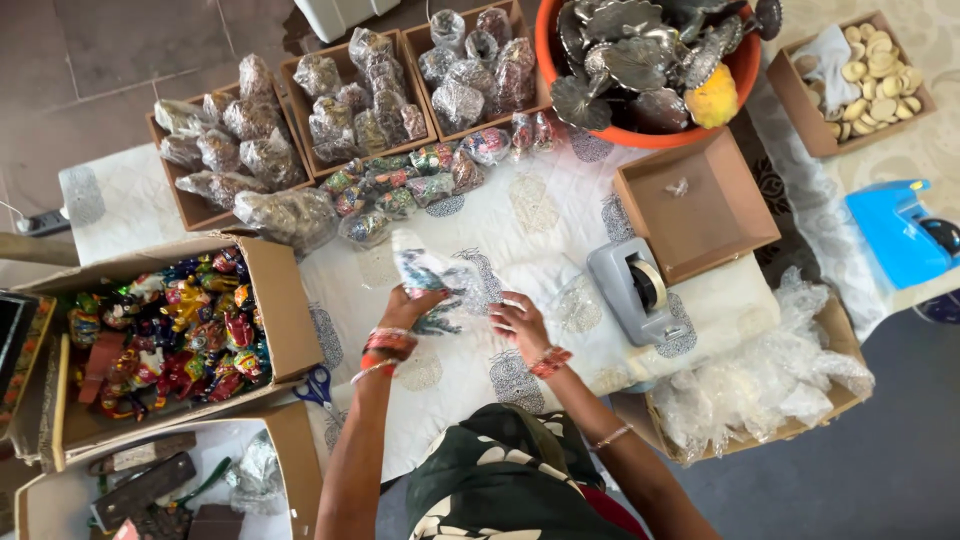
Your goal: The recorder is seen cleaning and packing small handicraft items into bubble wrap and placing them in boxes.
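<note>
My left hand [408,305] grips a small painted figurine [425,275] that is partly covered in clear bubble wrap. It is held just above the white patterned tablecloth [530,215]. My right hand [518,322] pinches the other end of the same wrap, close beside the left hand. Both wrists wear red and gold bangles. A grey tape dispenser [635,290] stands to the right of my hands.
Cardboard trays of wrapped pieces [250,135] line the back. A box of colourful figurines [170,335] sits at left, with blue scissors [318,385] beside it. An orange tub of metal leaves [650,60], an empty box [695,205] and a box of bubble wrap [760,385] lie at right.
</note>
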